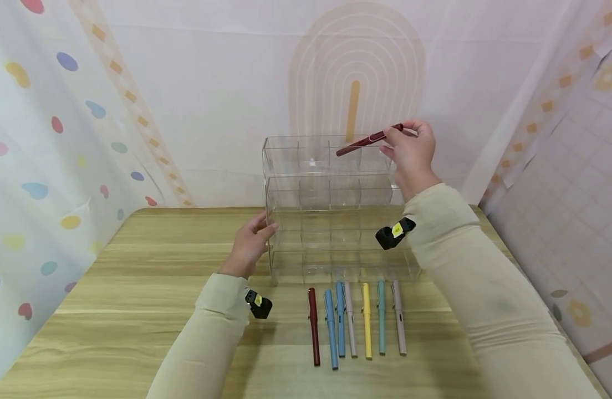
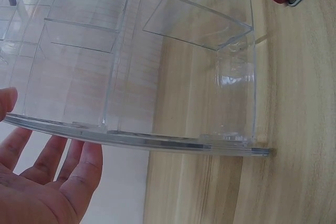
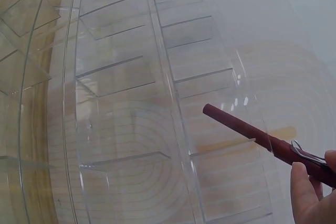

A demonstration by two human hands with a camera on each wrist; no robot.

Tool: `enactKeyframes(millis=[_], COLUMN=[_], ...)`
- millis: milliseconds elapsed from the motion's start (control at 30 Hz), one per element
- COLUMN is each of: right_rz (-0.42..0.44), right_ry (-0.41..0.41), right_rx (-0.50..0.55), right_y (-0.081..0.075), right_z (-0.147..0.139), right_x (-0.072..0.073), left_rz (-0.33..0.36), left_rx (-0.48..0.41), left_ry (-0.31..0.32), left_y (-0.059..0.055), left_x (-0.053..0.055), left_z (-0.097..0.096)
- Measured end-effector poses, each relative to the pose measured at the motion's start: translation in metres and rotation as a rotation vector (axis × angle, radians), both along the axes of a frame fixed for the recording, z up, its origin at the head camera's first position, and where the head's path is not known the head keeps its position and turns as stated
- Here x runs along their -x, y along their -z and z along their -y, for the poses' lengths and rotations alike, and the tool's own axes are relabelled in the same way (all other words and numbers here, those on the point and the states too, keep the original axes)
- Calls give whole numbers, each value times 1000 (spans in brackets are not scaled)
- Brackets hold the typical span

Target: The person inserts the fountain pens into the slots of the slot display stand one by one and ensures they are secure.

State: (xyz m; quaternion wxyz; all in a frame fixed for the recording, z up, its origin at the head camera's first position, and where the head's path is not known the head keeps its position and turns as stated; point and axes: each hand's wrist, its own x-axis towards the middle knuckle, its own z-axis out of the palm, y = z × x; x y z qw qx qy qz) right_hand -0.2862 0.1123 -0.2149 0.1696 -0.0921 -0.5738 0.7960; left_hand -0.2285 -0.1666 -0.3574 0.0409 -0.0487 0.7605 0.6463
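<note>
A clear acrylic rack with several tiers of divided compartments stands upright on the table. My left hand holds its left side panel, with the thumb on one face and the fingers along the other. Near the top tier, my right hand pinches a dark red pen by its clip end. The pen slants down to the left, and its free end overlaps the top compartments in the head view. A second dark red pen lies in front of the rack, near its left side.
To the right of that pen lie two blue pens, a lilac pen, a yellow pen, a teal pen and another lilac pen. A patterned curtain hangs behind the wooden table.
</note>
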Motion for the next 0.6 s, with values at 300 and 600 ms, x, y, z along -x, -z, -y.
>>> enactKeyframes(millis=[300, 600], right_rz=[-1, -25], right_ry=[0, 0], right_rx=[-22, -103], right_y=[5, 6], right_z=[7, 12], right_x=[5, 8], left_rz=[5, 9], left_rx=[6, 9], left_ry=[-8, -6], left_y=[0, 1], left_x=[0, -1], left_z=[-1, -2])
